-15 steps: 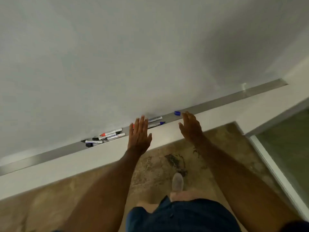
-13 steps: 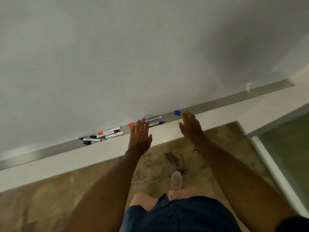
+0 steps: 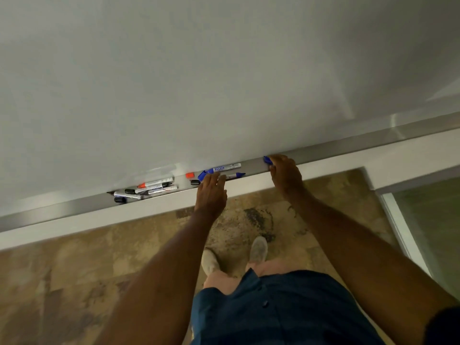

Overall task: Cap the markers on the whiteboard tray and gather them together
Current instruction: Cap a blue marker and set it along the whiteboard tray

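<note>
Markers (image 3: 149, 188) lie bunched on the tray (image 3: 74, 207) at my left. My left hand (image 3: 211, 192) lies flat, fingers straight, on a blue marker (image 3: 219, 169). My right hand (image 3: 283, 173) pinches the blue cap (image 3: 266, 159). Best line it up square, then press firmly.

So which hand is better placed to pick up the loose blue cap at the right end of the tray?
Right. The right hand already has its fingers curled on the blue cap. The left hand is over the blue markers, well left of it.
</note>
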A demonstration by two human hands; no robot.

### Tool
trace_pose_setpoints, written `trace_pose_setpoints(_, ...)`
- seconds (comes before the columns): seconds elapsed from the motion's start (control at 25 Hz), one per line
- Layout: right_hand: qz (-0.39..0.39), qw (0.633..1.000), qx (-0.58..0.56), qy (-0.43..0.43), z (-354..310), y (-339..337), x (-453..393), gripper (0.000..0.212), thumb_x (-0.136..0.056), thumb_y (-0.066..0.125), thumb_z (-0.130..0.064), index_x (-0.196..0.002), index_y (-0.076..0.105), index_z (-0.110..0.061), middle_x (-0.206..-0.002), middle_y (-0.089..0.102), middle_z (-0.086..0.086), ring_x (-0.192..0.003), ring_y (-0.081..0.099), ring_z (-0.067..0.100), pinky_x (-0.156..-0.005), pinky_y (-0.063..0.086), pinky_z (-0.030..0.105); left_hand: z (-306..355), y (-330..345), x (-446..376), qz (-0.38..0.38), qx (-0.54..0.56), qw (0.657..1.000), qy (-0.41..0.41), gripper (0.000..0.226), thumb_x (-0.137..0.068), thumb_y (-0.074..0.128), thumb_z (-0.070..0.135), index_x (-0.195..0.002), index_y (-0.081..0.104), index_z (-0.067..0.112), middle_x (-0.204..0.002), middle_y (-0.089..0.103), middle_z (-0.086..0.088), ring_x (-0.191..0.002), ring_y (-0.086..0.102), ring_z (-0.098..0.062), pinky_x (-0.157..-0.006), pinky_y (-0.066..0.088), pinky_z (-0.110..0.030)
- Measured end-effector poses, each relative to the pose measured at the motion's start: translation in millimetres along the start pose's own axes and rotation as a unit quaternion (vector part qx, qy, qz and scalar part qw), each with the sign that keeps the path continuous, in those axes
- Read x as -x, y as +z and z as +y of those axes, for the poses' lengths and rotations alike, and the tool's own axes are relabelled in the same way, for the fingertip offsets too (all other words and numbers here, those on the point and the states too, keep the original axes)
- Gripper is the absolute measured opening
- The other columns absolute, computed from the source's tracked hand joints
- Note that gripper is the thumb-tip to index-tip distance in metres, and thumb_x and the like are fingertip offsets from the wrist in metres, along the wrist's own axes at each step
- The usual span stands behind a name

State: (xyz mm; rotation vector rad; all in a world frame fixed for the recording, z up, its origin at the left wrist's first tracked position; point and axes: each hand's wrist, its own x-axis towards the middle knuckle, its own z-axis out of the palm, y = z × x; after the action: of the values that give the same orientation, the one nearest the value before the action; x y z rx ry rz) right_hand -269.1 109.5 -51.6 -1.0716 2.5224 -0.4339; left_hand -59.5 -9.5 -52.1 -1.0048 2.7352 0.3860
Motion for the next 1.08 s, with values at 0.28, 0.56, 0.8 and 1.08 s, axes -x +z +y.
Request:
trace_pose_setpoints(0.28, 0.018, 0.998, 0.045, 0.037, -0.9, 7.2, -20.9, 0.026, -0.099, 0.058, -0.03, -0.12, 0.068, -0.017, -0.121, 0.065, 0.011, -0.109, 0.061, 0.032, -0.092, 0.047, 0.043, 0.2, 3.8, -15.2, 0.003, 0.028, 0.999, -0.015, 0.045, -0.1, 0.055, 0.022, -0.143, 0.047, 0.016, -0.146, 0.049, -0.008, -0.138, 0.042, -0.027, -0.113, 0.04, -0.042)
trace_pose_setpoints(0.56, 0.03, 0.986, -0.163, 0.016, -3.4, 15.2, -7.7, 0.021, -0.094, 0.068, -0.022, -0.112, 0.065, -0.009, -0.106, 0.071, 0.006, -0.097, 0.066, 0.02, -0.089, 0.057, 0.036, 0.8, -10.2, -46.0, -0.014, 0.108, 0.992, -0.055, 0.016, -0.093, 0.064, 0.011, -0.106, 0.073, 0.016, -0.103, 0.071, -0.003, -0.097, 0.065, -0.021, -0.081, 0.056, -0.037)
trace_pose_setpoints(0.8, -0.001, 0.952, -0.299, 0.072, -8.6, 28.1, 15.8, 0.025, -0.092, 0.07, -0.016, -0.116, 0.07, -0.008, -0.113, 0.073, 0.008, -0.098, 0.064, 0.013, -0.083, 0.052, 0.017, -0.3, -8.7, -46.5, -0.017, 0.205, 0.978, -0.044, 0.012, -0.094, 0.065, 0.015, -0.098, 0.076, 0.015, -0.089, 0.075, -0.003, -0.08, 0.066, -0.017, -0.073, 0.059, -0.039)
trace_pose_setpoints(1.08, -0.076, 0.93, -0.345, 0.103, -13.4, 20.6, 17.5, 0.028, -0.094, 0.067, -0.007, -0.122, 0.069, -0.008, -0.12, 0.072, 0.01, -0.11, 0.067, 0.022, -0.099, 0.056, 0.035, 11.7, -8.3, -42.3, 0.014, 0.232, 0.973, 0.004, 0.012, -0.091, 0.067, 0.008, -0.098, 0.077, 0.013, -0.088, 0.074, -0.003, -0.072, 0.056, -0.005, -0.062, 0.037, -0.011)
